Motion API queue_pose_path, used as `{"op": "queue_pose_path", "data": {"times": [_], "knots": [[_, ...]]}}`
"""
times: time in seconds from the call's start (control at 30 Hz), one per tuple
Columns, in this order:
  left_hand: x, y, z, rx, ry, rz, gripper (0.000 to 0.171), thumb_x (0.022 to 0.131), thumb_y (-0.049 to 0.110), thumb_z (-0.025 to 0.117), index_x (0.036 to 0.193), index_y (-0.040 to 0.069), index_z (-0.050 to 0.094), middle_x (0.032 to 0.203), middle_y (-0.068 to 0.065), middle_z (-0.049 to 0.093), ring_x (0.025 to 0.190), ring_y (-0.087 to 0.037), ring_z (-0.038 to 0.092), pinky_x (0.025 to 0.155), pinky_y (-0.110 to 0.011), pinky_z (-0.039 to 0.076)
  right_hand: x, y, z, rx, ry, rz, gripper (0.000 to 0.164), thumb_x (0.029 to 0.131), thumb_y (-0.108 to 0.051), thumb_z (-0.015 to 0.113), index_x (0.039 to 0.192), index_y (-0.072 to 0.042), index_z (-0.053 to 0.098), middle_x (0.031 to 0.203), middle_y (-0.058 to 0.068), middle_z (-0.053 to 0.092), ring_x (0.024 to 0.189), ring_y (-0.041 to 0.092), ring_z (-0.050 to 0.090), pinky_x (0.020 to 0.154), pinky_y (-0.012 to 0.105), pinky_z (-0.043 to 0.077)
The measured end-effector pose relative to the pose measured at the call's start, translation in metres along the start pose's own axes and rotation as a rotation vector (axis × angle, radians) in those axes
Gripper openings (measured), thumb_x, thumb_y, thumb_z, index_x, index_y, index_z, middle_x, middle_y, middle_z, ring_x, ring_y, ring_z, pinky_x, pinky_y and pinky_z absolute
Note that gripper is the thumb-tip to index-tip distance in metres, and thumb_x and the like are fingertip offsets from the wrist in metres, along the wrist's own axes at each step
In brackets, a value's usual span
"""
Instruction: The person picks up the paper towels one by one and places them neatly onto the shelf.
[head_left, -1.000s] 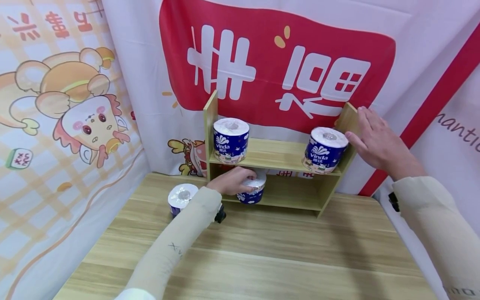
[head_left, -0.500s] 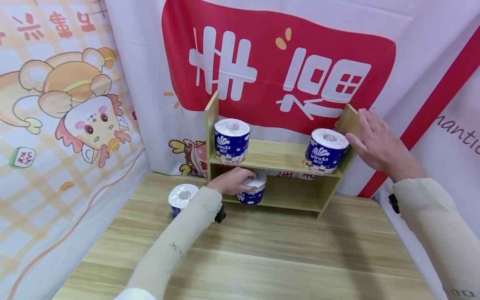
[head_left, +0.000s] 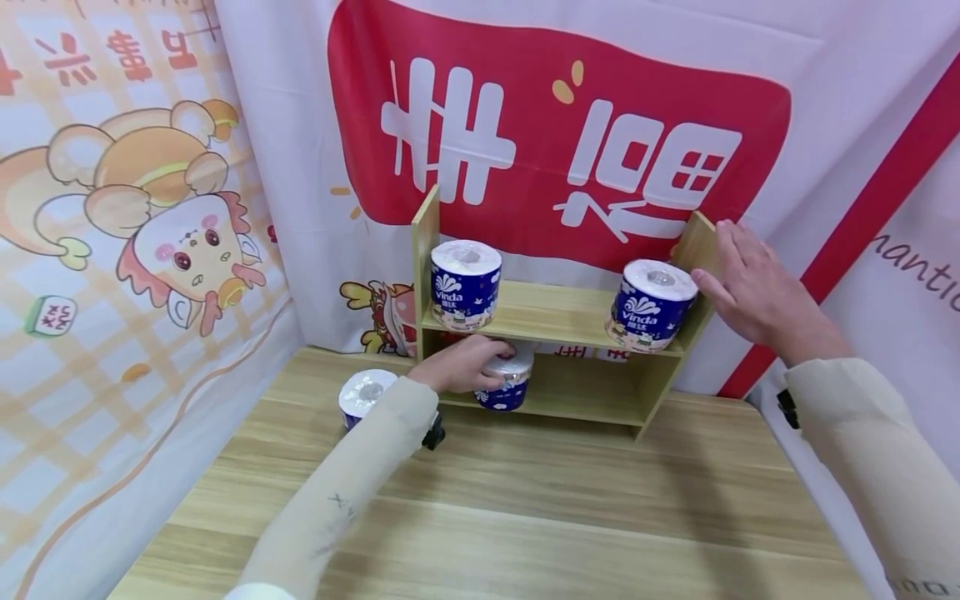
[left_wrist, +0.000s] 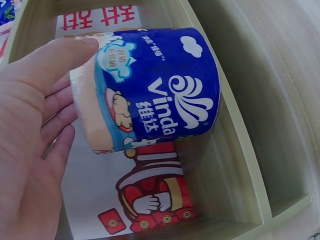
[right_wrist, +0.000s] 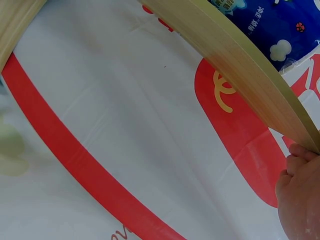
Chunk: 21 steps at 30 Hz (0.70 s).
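A small two-tier wooden shelf (head_left: pixel 573 392) stands against the back cloth. On its lower tier, towards the left, is a blue-and-white wrapped toilet roll (head_left: pixel 504 393). My left hand (head_left: pixel 465 364) holds this roll by its top, thumb at the near rim; in the left wrist view, the fingers pass partly out of sight behind the roll (left_wrist: pixel 160 90). My right hand (head_left: pixel 765 292) grips the upper right side panel (right_wrist: pixel 250 75) of the shelf, thumb over the front edge. Two more rolls stand on the upper tier, a left one (head_left: pixel 465 285) and a right one (head_left: pixel 649 306).
Another toilet roll (head_left: pixel 363 393) stands on the wooden table (head_left: pixel 510 517), left of the shelf and partly behind my left sleeve. A printed red-and-white cloth (head_left: pixel 540 133) hangs behind the shelf, and a checked cartoon cloth (head_left: pixel 135 333) covers the left side.
The view has shifted slightly. My left hand stays at the roll on the lower tier, and my right hand stays on the side panel.
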<state>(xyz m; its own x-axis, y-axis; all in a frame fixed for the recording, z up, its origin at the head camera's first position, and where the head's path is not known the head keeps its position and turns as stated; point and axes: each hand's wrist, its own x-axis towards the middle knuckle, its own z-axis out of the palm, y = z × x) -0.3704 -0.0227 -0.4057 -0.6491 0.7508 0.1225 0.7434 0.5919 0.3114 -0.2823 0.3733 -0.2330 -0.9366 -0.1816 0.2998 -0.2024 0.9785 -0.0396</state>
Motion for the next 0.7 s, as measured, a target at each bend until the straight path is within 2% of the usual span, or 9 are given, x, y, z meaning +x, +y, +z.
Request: {"op": "queue_pose_path", "data": {"times": [0.2,0.37,0.7], "knots": [[-0.008,0.005,-0.003,0.026,0.012,0.012,0.054,0.09,0.034,0.067,0.138,0.014,0.052,0.133,-0.002,0.058,0.118,-0.014,0.055,0.1,-0.03,0.049,0.0,0.0,0.0,0.003,0.002,0.001,0.088,0.096,-0.054,0.04,0.154,-0.018,-0.014,0.164,0.013,-0.008,0.151,0.041,-0.006,0.113,0.071,0.013],[-0.014,0.014,-0.011,0.009,-0.007,0.023,0.056,0.09,0.034,0.066,0.14,0.014,0.05,0.138,-0.001,0.055,0.123,-0.015,0.053,0.105,-0.033,0.047,0.0,-0.001,-0.001,0.005,0.005,0.001,0.088,0.096,-0.054,0.041,0.155,-0.017,-0.014,0.164,0.013,-0.008,0.15,0.041,-0.006,0.113,0.072,0.014],[-0.029,0.026,-0.03,-0.04,-0.034,0.032,0.056,0.09,0.033,0.066,0.14,0.013,0.05,0.139,-0.002,0.055,0.124,-0.017,0.055,0.103,-0.033,0.049,-0.001,-0.001,-0.001,0.001,0.005,-0.005,0.087,0.096,-0.054,0.04,0.155,-0.017,-0.014,0.164,0.014,-0.008,0.15,0.041,-0.006,0.115,0.069,0.011]]}}
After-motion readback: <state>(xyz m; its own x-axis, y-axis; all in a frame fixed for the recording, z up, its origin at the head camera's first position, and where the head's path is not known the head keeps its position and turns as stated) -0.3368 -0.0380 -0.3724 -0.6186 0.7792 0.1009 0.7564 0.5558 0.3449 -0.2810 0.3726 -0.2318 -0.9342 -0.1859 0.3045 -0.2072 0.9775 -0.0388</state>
